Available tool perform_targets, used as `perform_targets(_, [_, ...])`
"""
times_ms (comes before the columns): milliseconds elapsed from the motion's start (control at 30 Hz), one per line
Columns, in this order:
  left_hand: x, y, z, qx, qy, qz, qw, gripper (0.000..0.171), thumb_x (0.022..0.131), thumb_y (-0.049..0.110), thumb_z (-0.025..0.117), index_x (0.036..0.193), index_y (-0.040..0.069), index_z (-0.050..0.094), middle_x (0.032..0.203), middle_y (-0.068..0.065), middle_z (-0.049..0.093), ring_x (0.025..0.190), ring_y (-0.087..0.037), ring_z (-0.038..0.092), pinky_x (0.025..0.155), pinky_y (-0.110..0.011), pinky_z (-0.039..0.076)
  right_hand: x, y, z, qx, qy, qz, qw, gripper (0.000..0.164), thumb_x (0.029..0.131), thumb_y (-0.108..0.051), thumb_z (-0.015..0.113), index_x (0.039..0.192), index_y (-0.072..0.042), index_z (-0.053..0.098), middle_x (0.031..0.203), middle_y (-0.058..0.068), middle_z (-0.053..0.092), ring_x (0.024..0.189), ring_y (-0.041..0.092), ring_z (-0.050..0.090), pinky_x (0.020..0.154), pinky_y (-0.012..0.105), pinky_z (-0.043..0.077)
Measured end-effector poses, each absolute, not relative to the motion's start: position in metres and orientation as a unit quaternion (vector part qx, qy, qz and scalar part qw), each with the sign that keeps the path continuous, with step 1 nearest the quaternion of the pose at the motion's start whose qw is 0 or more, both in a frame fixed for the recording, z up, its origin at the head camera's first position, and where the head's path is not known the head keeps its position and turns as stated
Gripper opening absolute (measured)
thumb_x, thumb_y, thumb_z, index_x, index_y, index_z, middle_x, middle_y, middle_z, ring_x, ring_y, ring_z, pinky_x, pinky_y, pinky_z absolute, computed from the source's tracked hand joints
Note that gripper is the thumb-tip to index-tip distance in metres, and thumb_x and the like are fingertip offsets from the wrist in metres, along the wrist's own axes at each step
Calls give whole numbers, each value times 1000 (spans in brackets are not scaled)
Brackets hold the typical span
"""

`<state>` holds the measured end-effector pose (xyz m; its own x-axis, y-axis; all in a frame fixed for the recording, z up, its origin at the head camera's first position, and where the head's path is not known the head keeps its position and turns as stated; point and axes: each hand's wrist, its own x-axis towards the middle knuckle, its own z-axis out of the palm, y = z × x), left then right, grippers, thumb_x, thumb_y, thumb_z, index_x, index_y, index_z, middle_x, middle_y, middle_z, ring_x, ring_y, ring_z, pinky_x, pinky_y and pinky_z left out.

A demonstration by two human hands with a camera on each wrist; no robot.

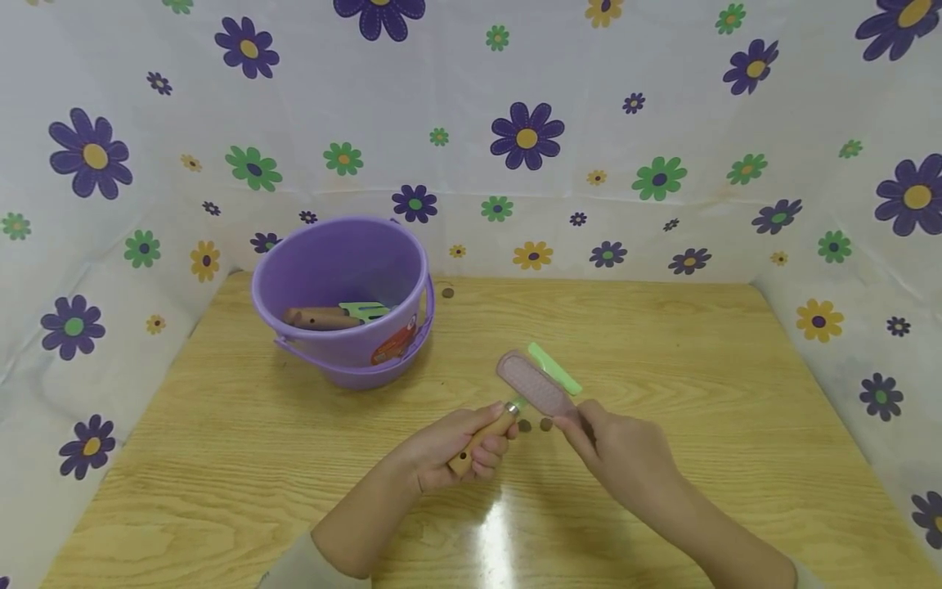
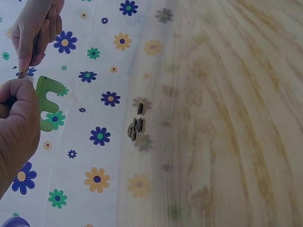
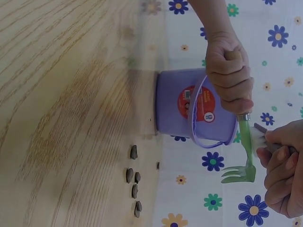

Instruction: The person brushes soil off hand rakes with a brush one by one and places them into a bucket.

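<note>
My left hand [image 1: 440, 451] grips the wooden handle [image 1: 480, 446] of a small hand rake. The rake's green tined head [image 1: 553, 370] points up and to the right, off the table. My right hand [image 1: 634, 456] holds a brush [image 1: 536, 386] by its handle; its pinkish-brown back faces up and covers part of the rake. White bristles [image 3: 258, 138] show in the right wrist view, against or very near the rake's green neck [image 3: 245, 135]. The tines [image 3: 234, 176] are curved and seen from the side there. In the left wrist view, the green head [image 2: 49, 97] shows beyond my left hand [image 2: 21, 127].
A purple bucket [image 1: 368, 348] stands at the back left of the wooden table [image 1: 662, 343]. Wooden-handled tools [image 1: 320, 319] lie inside it, one with a green head [image 1: 365, 310]. Several small dark lumps [image 3: 129, 175] lie on the table. Flowered cloth [image 1: 441, 90] hangs around the back and sides.
</note>
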<state>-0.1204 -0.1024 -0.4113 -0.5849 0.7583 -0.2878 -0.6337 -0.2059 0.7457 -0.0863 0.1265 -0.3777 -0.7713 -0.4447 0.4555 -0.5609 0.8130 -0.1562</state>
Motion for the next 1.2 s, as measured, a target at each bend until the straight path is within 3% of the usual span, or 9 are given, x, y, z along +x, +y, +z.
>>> perform_targets(300, [-119, -102, -413, 71, 448, 770, 448, 35, 103, 36, 34, 94, 7, 51, 63, 10, 46, 50, 4, 41, 48, -9, 37, -90, 131, -379, 265, -933, 123, 211, 65, 100, -51, 23, 74, -3, 58, 47, -10, 41, 38, -5, 25, 35, 7, 19])
perform_targets(467, [-119, -102, -412, 70, 444, 772, 449, 34, 103, 35, 34, 93, 7, 51, 62, 10, 46, 50, 4, 41, 47, -8, 36, -91, 133, -376, 251, -939, 123, 203, 54, 100, -46, 35, 76, -4, 59, 48, -10, 41, 39, -4, 26, 35, 9, 20])
perform_targets(667, [-119, -102, -412, 69, 447, 770, 450, 34, 103, 35, 34, 93, 7, 51, 62, 10, 45, 50, 4, 41, 46, -7, 36, -92, 136, -372, 232, -945, 137, 187, 49, 99, -45, 40, 76, -6, 58, 49, -10, 39, 40, -3, 26, 35, 11, 21])
perform_targets(833, [-119, -102, -413, 70, 444, 771, 451, 33, 103, 35, 35, 94, 7, 51, 62, 10, 45, 50, 4, 41, 46, -7, 36, -94, 137, -372, 217, -952, 138, 168, 31, 93, -31, 59, 79, -4, 60, 50, -9, 41, 40, -2, 27, 35, 12, 22])
perform_targets(1067, [-120, -105, -414, 77, 432, 774, 457, 33, 103, 35, 34, 95, 7, 51, 62, 10, 45, 49, 4, 41, 45, -7, 35, -97, 140, -368, 195, -959, 157, 132, 29, 94, -29, 59, 83, -2, 62, 50, -8, 42, 40, 0, 29, 35, 14, 24])
perform_targets(1200, [-120, -106, -414, 79, 426, 775, 460, 34, 103, 35, 34, 95, 7, 51, 62, 11, 45, 49, 4, 41, 45, -7, 35, -99, 142, -365, 165, -962, 203, 79, 32, 96, -33, 54, 88, -4, 63, 51, -7, 40, 41, 1, 30, 37, 17, 26])
